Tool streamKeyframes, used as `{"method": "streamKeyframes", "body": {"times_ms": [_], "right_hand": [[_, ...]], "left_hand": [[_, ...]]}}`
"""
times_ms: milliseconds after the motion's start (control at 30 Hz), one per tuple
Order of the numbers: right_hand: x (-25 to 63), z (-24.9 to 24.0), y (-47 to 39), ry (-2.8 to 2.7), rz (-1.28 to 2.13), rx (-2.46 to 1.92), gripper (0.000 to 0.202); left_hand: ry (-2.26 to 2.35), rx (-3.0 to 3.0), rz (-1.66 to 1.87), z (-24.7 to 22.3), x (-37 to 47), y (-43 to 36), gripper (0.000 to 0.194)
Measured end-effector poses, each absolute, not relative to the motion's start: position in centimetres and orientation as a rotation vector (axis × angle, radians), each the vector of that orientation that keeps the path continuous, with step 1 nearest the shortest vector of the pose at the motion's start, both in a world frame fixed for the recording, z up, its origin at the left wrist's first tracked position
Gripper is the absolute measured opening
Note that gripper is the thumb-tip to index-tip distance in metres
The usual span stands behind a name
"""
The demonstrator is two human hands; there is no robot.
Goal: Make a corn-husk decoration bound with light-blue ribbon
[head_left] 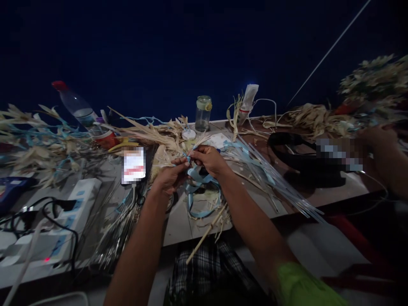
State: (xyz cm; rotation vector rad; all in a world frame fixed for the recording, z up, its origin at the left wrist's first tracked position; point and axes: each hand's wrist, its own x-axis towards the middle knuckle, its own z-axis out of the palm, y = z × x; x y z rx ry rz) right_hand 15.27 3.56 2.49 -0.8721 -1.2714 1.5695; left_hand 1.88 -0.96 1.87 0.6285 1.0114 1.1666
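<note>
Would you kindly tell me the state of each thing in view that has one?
Left hand, pinching blue strand
Right hand, pinching same strand
Phone, screen lit
Red-capped bottle, cap on
Green-lidded bottle, lid on, upright
Power strip, red light on
Blue ribbon, looped

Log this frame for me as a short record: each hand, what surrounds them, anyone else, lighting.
Left hand: fingertips pinched at a light-blue strip
Right hand: fingertips at the same strip, close to the left's
Just below: light-blue ribbon loop on the table
Behind: dried leaves, clear lidded bottle
Left side: phone, white power strip, tilted red-capped bottle
Right side: clear rods
Other person: hand near right edge, blurred
Lighting: dim
</note>
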Motion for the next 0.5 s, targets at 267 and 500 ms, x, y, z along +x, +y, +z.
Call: {"method": "streamKeyframes", "body": {"times_ms": [267, 500], "right_hand": [[15.85, 2.92, 3.03, -1.263, 1.692, -0.753, 0.025], [15.24, 2.62, 2.72, -1.283, 1.693, -0.724, 0.025]], "left_hand": [[0.755, 0.505, 1.089, 2.26, 1.62, -1.27, 0.015], [0.941, 0.538, 1.160, 2.16, 2.18, -1.20, 0.018]]}}
